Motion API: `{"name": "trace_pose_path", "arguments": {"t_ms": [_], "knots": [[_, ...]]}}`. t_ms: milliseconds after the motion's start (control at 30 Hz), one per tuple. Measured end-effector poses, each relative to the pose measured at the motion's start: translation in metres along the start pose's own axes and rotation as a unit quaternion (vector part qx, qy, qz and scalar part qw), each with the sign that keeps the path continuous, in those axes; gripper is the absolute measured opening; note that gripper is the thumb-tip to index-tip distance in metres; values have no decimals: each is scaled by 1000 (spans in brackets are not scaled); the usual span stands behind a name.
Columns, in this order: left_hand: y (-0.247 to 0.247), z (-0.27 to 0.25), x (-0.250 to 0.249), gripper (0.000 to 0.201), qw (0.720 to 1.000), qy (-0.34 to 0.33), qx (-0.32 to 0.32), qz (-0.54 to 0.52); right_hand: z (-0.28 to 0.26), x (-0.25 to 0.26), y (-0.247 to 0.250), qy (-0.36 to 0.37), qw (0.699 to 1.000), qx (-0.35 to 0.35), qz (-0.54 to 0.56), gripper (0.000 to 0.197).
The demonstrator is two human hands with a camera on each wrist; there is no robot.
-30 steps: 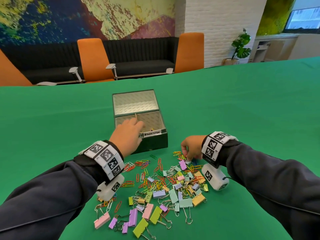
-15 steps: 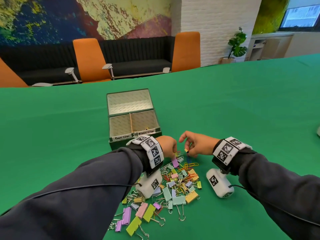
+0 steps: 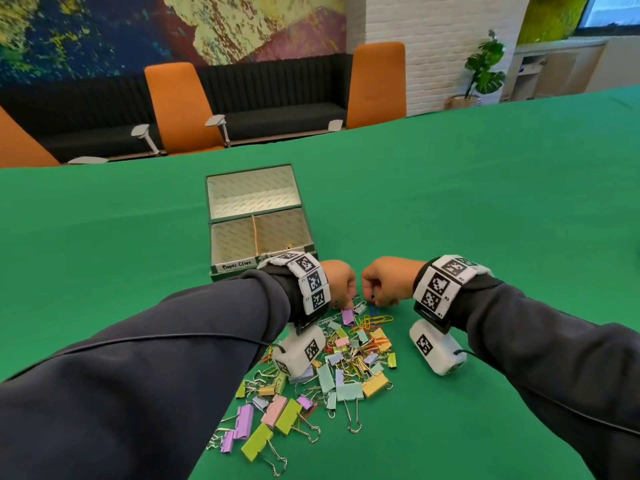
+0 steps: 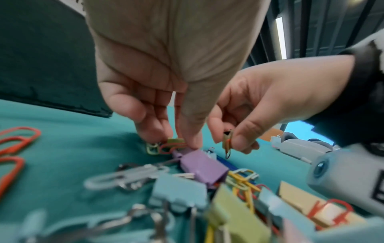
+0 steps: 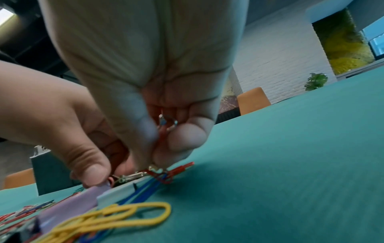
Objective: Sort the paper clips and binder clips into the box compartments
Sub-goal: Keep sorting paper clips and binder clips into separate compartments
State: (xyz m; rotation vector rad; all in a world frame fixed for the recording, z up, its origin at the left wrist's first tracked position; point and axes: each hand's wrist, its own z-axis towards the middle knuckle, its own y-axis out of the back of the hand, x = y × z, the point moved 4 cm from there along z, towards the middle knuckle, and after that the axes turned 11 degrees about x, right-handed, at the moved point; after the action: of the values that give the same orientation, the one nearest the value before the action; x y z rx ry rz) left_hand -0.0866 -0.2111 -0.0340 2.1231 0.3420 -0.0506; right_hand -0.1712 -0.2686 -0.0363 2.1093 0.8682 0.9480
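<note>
The green box (image 3: pixel 209 202) stands open beyond the pile; its near left compartment bears the label "Paper Clips" (image 3: pixel 237 266). Colourful paper clips and binder clips (image 3: pixel 346 368) lie heaped on the cloth. My left hand (image 3: pixel 346 299) reaches down at the pile's far edge. Its thumb and fingers (image 4: pixel 149 131) pinch a red paper clip (image 4: pixel 172 147) beside a purple binder clip (image 4: pixel 199 166). Just to the right, my right hand (image 3: pixel 375 299) pinches a small yellow binder clip (image 4: pixel 227 140) a little above the cloth. The clip's silver handles (image 5: pixel 167 123) show inside the curled fingers.
Green cloth (image 3: pixel 485 220) covers the whole table. The box's rear compartment (image 3: pixel 252 192) looks bare, and a few clips lie in the near right one (image 3: pixel 287 245). Orange chairs (image 3: pixel 180 105) and a black sofa stand past the table's far edge.
My left hand has come back from the box to the pile's far edge, next to my right hand. The right hand has lifted a small clip.
</note>
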Motion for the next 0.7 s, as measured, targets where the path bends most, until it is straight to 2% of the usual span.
{"name": "trace_pose_path", "arguments": {"t_ms": [133,233,333,467,567,700], "knots": [[0,-3,-1,32,999,-7,-35,1,3,-4,2,42,995,-32,80,25],[2,-10,6,32,994,-34,-64,-76,5,-4,5,73,985,-61,146,28],[2,-17,15,15,975,-64,-87,-192,7,1,8,112,963,-88,228,27],[-1,-28,28,22,959,-62,-128,-244,9,8,11,154,928,-101,325,26],[-10,-38,36,19,964,-58,-116,-234,10,14,9,159,926,-99,327,28],[-18,-46,45,19,966,-45,-114,-230,14,29,4,155,946,-121,256,30]]}}
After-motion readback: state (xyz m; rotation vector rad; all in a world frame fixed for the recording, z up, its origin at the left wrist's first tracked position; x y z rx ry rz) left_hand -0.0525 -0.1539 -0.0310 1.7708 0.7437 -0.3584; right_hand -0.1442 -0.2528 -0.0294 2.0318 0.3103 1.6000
